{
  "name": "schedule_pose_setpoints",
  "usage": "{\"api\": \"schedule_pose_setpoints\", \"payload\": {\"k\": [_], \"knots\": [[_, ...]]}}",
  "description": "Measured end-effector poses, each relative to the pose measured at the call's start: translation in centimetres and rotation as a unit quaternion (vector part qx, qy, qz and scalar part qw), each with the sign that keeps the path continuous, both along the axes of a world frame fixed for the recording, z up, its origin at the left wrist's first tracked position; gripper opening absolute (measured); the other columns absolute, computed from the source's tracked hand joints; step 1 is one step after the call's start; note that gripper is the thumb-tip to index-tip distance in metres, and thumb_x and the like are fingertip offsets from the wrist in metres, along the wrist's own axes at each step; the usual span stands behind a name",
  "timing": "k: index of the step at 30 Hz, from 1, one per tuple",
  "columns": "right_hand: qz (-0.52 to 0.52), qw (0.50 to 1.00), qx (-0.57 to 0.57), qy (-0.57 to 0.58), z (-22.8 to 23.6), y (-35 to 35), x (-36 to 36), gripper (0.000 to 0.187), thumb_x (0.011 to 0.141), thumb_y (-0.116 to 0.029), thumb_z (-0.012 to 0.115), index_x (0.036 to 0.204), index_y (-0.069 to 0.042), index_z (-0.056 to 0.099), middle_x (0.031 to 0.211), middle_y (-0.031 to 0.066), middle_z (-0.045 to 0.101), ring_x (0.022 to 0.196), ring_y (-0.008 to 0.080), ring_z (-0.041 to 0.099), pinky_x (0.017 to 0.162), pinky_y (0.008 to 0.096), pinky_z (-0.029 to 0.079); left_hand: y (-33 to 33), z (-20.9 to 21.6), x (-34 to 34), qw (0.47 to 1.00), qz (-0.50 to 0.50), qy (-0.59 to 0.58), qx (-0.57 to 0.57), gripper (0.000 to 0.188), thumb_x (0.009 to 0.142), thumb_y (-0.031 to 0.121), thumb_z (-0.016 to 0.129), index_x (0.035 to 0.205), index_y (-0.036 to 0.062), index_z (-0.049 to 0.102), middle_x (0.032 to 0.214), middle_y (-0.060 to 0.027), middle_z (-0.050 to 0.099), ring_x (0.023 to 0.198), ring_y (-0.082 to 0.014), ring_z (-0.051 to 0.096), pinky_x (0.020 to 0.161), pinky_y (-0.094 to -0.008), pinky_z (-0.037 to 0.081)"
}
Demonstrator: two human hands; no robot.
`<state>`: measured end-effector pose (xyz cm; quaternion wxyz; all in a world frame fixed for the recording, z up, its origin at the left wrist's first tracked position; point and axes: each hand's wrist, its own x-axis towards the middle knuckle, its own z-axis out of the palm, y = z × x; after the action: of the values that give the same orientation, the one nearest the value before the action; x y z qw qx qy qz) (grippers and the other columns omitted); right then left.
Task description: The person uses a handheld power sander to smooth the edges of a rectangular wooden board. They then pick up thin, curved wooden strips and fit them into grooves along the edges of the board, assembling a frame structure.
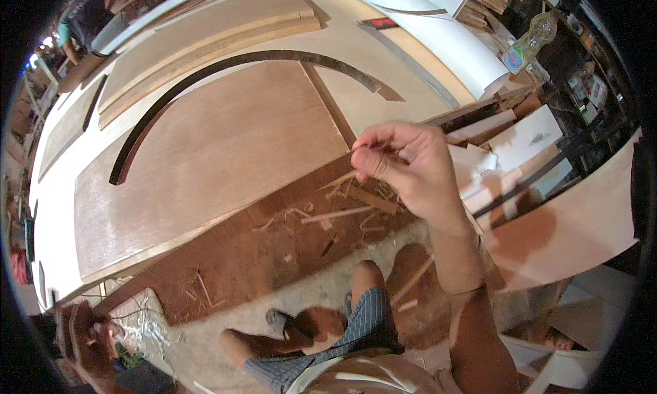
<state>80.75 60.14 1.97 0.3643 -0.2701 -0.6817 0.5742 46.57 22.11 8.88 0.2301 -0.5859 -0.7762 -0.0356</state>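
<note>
My right hand (410,168) is raised over the near edge of a wooden panel (226,134), thumb and fingertips pinched together. Whatever sits in that pinch is too small to make out. Down at the lower left, my left hand (87,336) is in shade with its fingers curled, beside a dark object at the picture's rim. What it grips cannot be made out. A dark curved strip (205,69) arches across the panel, its left end near the panel's left side and its right end beyond the far right corner.
Wood shavings and offcuts (356,199) litter the brown board below the panel. Boards (226,34) lie farther back, near a metal ruler (417,62) and a white roll (438,38). At right stand a clear bottle (530,41), scrap pieces (520,141) and a curved sheet (568,236).
</note>
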Motion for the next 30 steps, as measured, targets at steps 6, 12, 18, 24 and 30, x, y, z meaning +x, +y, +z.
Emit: {"api": "schedule_pose_setpoints", "payload": {"k": [6,12,18,24,30], "knots": [[-0.001,0.993,0.1,0.065,-4.8,2.4,1.3,0.015,0.088,-0.013,0.073,0.093,0.0,0.07,0.077,0.0041,0.068,0.07,0.0066,0.061,0.064,0.0204,0.049,3.5,-5.3,2.7,0.984,0.016,0.15,0.09,0.04,0.078,0.005,0.075,0.117,0.0061,0.067,0.099,-0.0105,0.063,0.083,-0.0225,0.066,0.072,-0.0355,0.054],[0.046,0.988,0.125,0.082,-7.3,3.6,2.1,0.014,0.091,-0.01,0.069,0.096,0.003,0.069,0.083,0.0045,0.07,0.072,0.0086,0.065,0.068,0.0223,0.054,5.2,-8.3,4.1,0.989,0.027,0.086,0.117,0.038,0.078,0.006,0.074,0.115,0.0055,0.068,0.096,-0.0109,0.063,0.082,-0.0246,0.066,0.071,-0.037,0.054],[0.058,0.987,0.12,0.087,-7.7,3.8,1.6,0.016,0.09,-0.006,0.069,0.102,0.004,0.07,0.088,0.0057,0.071,0.079,0.0097,0.066,0.072,0.0236,0.056,5.1,-7.8,4.2,0.991,0.054,0.062,0.108,0.037,0.077,0.006,0.075,0.113,0.0059,0.068,0.095,-0.0105,0.062,0.078,-0.0231,0.065,0.067,-0.0357,0.054],[0.031,0.983,0.16,0.082,-8.0,3.6,1.7,0.017,0.089,-0.01,0.071,0.098,0.004,0.073,0.086,0.0084,0.074,0.077,0.0103,0.068,0.07,0.0245,0.055,5.7,-8.0,5.2,0.991,0.069,0.011,0.116,0.037,0.078,0.004,0.074,0.115,0.0053,0.067,0.094,-0.0102,0.061,0.077,-0.0208,0.064,0.066,-0.0342,0.053],[0.022,0.981,0.185,0.048,-7.0,3.5,1.5,0.016,0.087,-0.011,0.073,0.096,0.003,0.074,0.086,0.0102,0.074,0.077,0.0098,0.068,0.07,0.0247,0.054,5.6,-8.4,4.4,0.986,0.03,-0.006,0.165,0.036,0.079,0.003,0.074,0.114,0.0045,0.067,0.094,-0.0089,0.061,0.078,-0.0183,0.065,0.065,-0.032,0.053]]}}
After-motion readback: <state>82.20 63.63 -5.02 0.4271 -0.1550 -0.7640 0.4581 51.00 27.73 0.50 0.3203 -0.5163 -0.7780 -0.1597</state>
